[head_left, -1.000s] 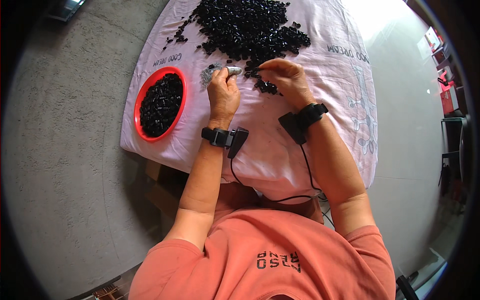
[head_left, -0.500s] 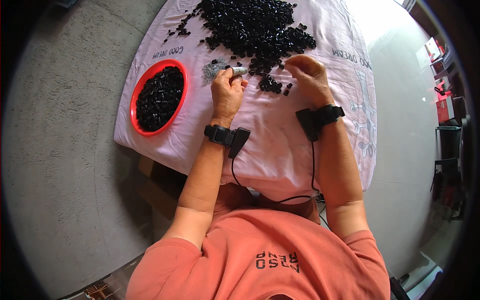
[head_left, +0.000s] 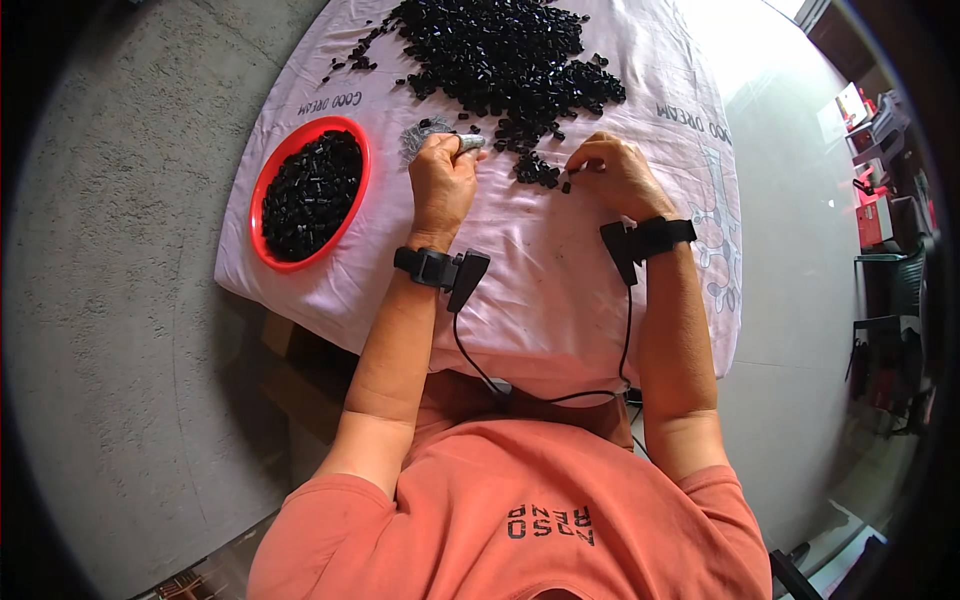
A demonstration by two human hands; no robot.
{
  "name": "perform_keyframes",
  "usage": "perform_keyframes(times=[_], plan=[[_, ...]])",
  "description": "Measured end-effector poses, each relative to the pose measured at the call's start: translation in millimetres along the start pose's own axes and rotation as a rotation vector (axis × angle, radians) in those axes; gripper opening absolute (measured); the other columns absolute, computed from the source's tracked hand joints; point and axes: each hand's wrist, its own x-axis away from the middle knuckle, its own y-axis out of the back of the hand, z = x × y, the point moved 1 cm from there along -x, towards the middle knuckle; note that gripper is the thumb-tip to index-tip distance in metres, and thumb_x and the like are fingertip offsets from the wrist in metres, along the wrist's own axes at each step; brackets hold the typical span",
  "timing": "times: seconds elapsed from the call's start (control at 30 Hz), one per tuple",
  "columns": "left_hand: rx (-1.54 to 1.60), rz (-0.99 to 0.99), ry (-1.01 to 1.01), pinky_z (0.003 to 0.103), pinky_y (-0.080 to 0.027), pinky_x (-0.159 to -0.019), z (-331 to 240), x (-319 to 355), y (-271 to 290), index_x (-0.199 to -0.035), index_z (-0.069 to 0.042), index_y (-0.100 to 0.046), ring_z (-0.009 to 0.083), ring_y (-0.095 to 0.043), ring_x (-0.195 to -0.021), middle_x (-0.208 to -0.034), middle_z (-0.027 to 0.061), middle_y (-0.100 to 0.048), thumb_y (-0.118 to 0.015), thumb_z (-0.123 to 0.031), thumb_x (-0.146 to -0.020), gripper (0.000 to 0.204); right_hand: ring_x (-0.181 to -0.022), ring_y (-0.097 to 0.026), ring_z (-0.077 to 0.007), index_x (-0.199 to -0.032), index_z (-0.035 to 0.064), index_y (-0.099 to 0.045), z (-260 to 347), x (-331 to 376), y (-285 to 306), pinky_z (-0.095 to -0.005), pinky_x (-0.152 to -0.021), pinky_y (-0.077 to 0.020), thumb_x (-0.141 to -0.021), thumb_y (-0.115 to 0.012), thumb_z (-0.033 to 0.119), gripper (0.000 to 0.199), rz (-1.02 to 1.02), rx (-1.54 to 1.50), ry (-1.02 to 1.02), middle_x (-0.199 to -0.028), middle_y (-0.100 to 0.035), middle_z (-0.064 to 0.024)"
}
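My left hand (head_left: pixel 443 185) is closed beside a small heap of thin, silvery metal pieces (head_left: pixel 418 133). At its fingertips is a silvery-grey, tube-like piece (head_left: pixel 470 144); whether it is held or worn on a finger I cannot tell. To the right, my right hand (head_left: pixel 622 178) has its fingers pinched together, and what is between them is hidden. Just left of those fingers lies a single small black piece (head_left: pixel 567 187). A little cluster of black pieces (head_left: pixel 537 170) sits between my hands, at the near tip of a large black pile (head_left: pixel 500 60).
A red round basin (head_left: pixel 366 185) full of black pieces stands on the left of the cloth-covered table (head_left: pixel 530 290). Black cables (head_left: pixel 628 340) run from the straps on both wrists toward my lap. Chairs (head_left: pixel 905 290) and a red box (head_left: pixel 874 222) are at the far right.
My right hand has come down slightly, its fingers now pinched near the loose black piece. My left hand has turned a little and stays by the metal pieces. The whole view has shifted slightly.
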Motion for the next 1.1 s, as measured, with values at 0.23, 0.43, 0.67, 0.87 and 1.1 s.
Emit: perform_keyframes(times=[0.23,0.43,0.67,0.87,1.1], plan=[[0.189,0.011,0.023,0.026,-0.059,-0.067,7.1,-6.7,-10.0,-0.094,0.006,-0.066,0.0157,-0.071,-0.079,-0.096,0.0087,-0.063,-0.061,0.006,-0.090,0.007,-0.076,-0.068,-0.0178,-0.095,0.0044,-0.071,9.2,7.4,-9.3,-0.0321,-0.070,-0.0536,-0.085,-0.068,0.012,0.013,-0.109,-0.234,-0.133,-0.082,-0.070,-0.0081],[0.209,0.097,0.065,0.026,-0.058,-0.068,8.2,-5.1,-7.2,-0.096,0.003,-0.068,0.0128,-0.070,-0.079,-0.093,0.0060,-0.065,-0.061,0.006,-0.088,0.011,-0.071,-0.066,-0.0132,-0.098,0.0000,-0.065,31.1,20.0,-10.1,-0.0273,-0.066,-0.0536,-0.095,-0.061,0.012,0.013,0.090,-0.546,-0.263,-0.082,-0.068,-0.0051],[0.168,0.109,-0.043,0.023,-0.053,-0.067,17.9,-3.6,-11.0,-0.095,0.001,-0.071,0.0072,-0.067,-0.077,-0.087,0.0031,-0.070,-0.067,0.004,-0.084,0.012,-0.081,-0.070,-0.0150,-0.099,-0.0007,-0.063,36.7,0.3,-33.3,-0.0272,-0.070,-0.0554,-0.098,-0.057,0.010,0.013,-0.016,-0.583,-0.197,-0.090,-0.069,-0.0079],[0.186,0.064,-0.029,0.024,-0.053,-0.067,11.5,-1.9,-6.5,-0.096,0.001,-0.071,0.0078,-0.067,-0.075,-0.086,0.0051,-0.071,-0.066,0.003,-0.084,0.014,-0.092,-0.071,-0.0180,-0.108,0.0017,-0.060,34.9,-6.4,-47.3,-0.0289,-0.076,-0.0556,-0.102,-0.054,0.015,0.016,0.073,-0.681,-0.182,-0.104,-0.070,-0.0099],[0.098,-0.027,-0.047,0.029,-0.054,-0.066,20.1,-3.5,-3.6,-0.094,0.000,-0.071,0.0134,-0.068,-0.071,-0.084,0.0091,-0.072,-0.066,0.000,-0.084,0.011,-0.086,-0.070,-0.0141,-0.109,0.0033,-0.063,38.5,-6.8,-40.6,-0.0234,-0.071,-0.0540,-0.101,-0.058,0.014,0.015,-0.250,-0.910,-0.145,-0.102,-0.071,-0.0085]])
